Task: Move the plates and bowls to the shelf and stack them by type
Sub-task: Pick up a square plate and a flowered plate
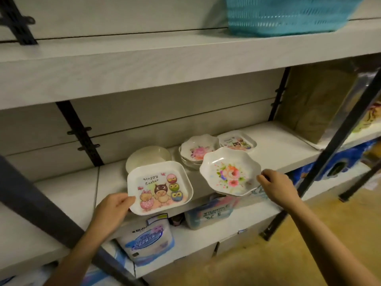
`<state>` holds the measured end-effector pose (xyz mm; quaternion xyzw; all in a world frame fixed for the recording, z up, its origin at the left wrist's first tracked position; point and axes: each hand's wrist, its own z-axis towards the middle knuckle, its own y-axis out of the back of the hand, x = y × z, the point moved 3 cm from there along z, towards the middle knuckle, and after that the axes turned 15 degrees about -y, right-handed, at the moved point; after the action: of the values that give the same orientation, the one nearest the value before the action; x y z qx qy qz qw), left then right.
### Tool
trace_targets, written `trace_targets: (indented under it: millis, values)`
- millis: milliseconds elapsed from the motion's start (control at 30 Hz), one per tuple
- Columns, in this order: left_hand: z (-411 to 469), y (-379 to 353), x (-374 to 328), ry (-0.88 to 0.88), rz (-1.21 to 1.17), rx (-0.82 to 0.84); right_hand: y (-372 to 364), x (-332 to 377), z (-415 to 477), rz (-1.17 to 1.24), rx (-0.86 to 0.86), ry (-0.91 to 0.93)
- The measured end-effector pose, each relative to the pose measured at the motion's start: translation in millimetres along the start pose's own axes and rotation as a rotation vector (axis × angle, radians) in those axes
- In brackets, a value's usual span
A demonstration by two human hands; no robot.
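Note:
My left hand (pixel 112 209) grips the near left corner of a square "Happy Easter" plate (pixel 159 187) held over the front of the middle shelf (pixel 284 149). My right hand (pixel 275 185) pinches the right rim of a scalloped flower plate (pixel 229 173), also held at the shelf's front edge. On the shelf behind stand a stack of scalloped flower bowls (pixel 198 150), another square Easter plate (pixel 237 142) at the back right, and a plain cream round bowl (pixel 148 156) partly hidden behind the held square plate.
A black slanted frame post (pixel 334 141) crosses on the right and another (pixel 41 207) on the left. Tissue packs (pixel 147 242) sit on the lower shelf. A teal basket (pixel 286 15) stands on the top shelf. A brown box (pixel 317 100) fills the right end.

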<state>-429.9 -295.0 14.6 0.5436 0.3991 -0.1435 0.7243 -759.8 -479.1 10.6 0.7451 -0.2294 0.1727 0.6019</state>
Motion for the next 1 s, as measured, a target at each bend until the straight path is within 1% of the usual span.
trace_targets:
  millis: [233,433,600,667,833,933,1000]
  values:
    - [8.1,-26.1,-22.7,0.132,0.022,-0.149,13.8,19.1,96.7,-0.047,0.042,0.15]
    - [11.9,-37.5,-36.1,0.217,0.028,-0.265,-1.4,63.3,151.6,-0.07,0.071,0.237]
    - [7.4,-37.7,-37.6,0.279,0.069,-0.3,-27.3,98.2,174.0,-0.143,0.103,0.287]
    - [6.3,-36.3,-37.9,0.303,0.071,-0.312,-36.5,105.6,178.6,-0.198,0.11,0.279]
    - [5.6,-33.8,-29.1,0.352,0.083,-0.304,-60.8,112.8,195.1,-0.241,0.156,0.235]
    - [8.5,-33.6,-24.1,0.358,0.084,-0.308,-66.3,112.1,199.8,-0.247,0.142,0.224]
    - [12.6,-33.4,-22.5,0.347,0.084,-0.303,-65.4,113.6,198.8,-0.258,0.162,0.233]
